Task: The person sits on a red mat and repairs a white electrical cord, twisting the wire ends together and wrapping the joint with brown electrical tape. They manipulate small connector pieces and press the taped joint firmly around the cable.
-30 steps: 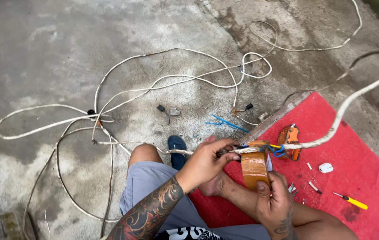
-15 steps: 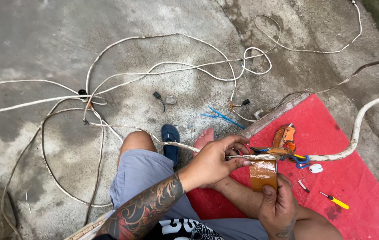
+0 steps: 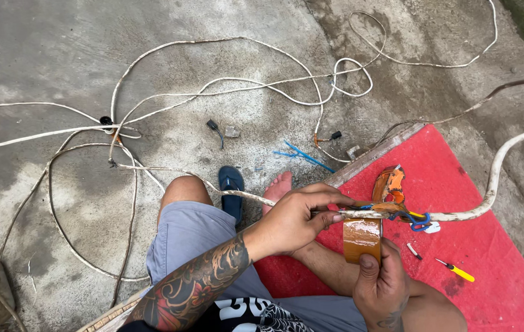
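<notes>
- Cable, thick and white, comes from the concrete over the red mat to the hands.
- Left hand pinches the cable at a joint with bare coloured wires.
- Right hand holds a brown tape strip that hangs from the joint, thumb pressed on it.
- Yellow screwdriver lies on the mat.

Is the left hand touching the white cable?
Touching. The head view shows the left hand pinching the white cable between thumb and fingers, right beside the brown tape that the right hand holds.
</notes>
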